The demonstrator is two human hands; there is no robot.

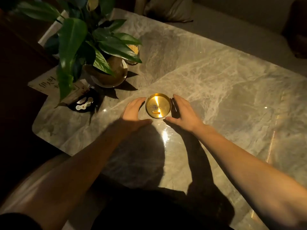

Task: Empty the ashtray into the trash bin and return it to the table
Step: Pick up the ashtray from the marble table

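A round brass ashtray (163, 103) sits on the marble table (224, 90). Inside it lie one orange cigarette butt and a small patch of grey ash. My left hand (133, 112) hovers just left of the ashtray, fingers apart and curved toward the rim. On the other side my right hand (181, 111) mirrors it, fingers spread, thumb near the front edge. Neither hand clearly touches the ashtray. No trash bin is in view.
A potted plant (106, 70) with broad green leaves stands at the back left. Beside it lie a printed card (44, 85) and a dark small object with white pieces (83, 103). A small gold-topped container (133, 50) sits behind the pot. A cushion (167, 9) lies beyond the table.
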